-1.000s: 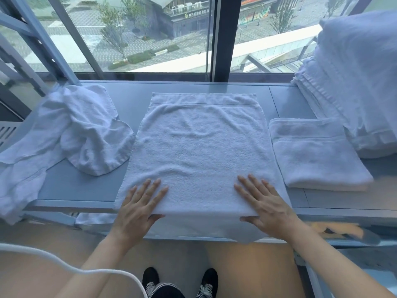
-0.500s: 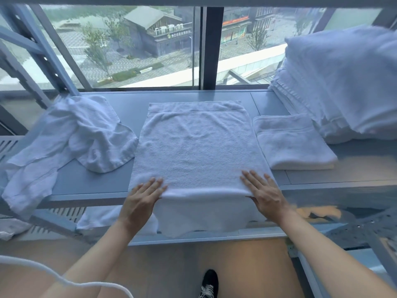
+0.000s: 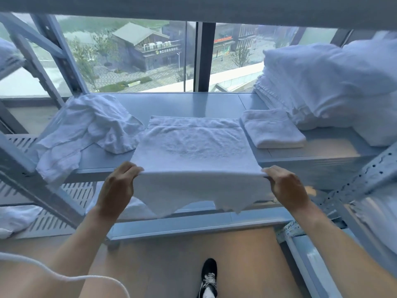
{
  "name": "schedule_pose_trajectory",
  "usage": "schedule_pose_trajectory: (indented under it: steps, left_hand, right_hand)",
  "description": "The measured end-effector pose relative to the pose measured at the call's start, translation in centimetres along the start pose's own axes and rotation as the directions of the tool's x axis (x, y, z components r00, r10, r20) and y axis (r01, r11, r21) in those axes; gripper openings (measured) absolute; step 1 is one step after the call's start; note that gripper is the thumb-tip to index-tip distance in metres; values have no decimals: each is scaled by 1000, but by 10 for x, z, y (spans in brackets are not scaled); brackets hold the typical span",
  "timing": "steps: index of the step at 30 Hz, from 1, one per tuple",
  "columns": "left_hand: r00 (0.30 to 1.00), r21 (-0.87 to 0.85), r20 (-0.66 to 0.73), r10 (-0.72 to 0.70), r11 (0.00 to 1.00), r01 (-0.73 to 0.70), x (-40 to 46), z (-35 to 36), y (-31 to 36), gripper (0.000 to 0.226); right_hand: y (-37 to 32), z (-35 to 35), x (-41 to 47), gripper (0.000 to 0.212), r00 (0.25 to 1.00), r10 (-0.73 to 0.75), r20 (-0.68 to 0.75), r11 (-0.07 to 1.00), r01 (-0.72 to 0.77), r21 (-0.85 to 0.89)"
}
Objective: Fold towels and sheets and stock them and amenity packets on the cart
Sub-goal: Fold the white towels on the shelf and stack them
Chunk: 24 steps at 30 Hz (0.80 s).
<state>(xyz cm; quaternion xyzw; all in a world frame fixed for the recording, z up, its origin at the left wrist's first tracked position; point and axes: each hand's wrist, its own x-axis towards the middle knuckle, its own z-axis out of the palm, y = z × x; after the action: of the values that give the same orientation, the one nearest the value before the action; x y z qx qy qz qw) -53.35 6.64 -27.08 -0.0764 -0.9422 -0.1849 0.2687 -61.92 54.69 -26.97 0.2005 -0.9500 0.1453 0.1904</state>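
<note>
Left hand: curled over the near-left corner of the fold, thumb on top, pinching the towel at the shelf's front edge.
Right hand: curled the same way on the near-right corner, gripping the fold, knuckles up.
Towel: white terry, stretched taut between both hands; far part flat on the shelf, near fold lifted at the edge, loose lower layer hanging below in two points.
Shelf: pale grey metal surface under the window, bare strip behind the towel.
Folded towel: neat small rectangle, just beside the held towel's right edge.
Stack of linens: tall white pile at far right, behind the folded towel.
Crumpled towels: loose heap on the left, one edge touching the held towel, another spilling over the front.
Shoe: black with white laces, on the floor below.
Cable: white, curving across the lower left.
</note>
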Motion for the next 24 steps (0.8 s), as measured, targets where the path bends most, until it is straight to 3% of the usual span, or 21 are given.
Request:
schedule_pose_trajectory:
  steps: [4, 7, 12, 15, 20, 24]
  left_hand:
    - [997, 18, -71, -20, 1000, 21, -24, -28, 16, 13]
    - [992, 7, -111, -59, 998, 60, -37, -42, 27, 10]
    - [988, 4, -119, -98, 995, 99, -56, -53, 42, 11]
    - [988, -7, -115, -107, 994, 107, -66, -56, 61, 9]
    - [988, -14, -125, -90, 996, 88, -77, -48, 101, 10]
    - [986, 8, -143, -84, 996, 86, -86, -35, 141, 16]
  right_hand:
    - [-7, -35, -36, 10, 999, -10, -42, 1000, 11, 9]
    - [-7, -61, -55, 22, 997, 5, -71, 999, -3, 33]
    - [1, -80, -83, 7, 998, -56, -24, 990, 58, 130]
    - [20, -82, -101, 18, 998, -68, 5, 976, 65, 205]
    - [50, -95, -136, 23, 993, 115, 4, 956, -112, 270]
    - [78, -111, -167, 23, 983, 179, -30, 920, -156, 360]
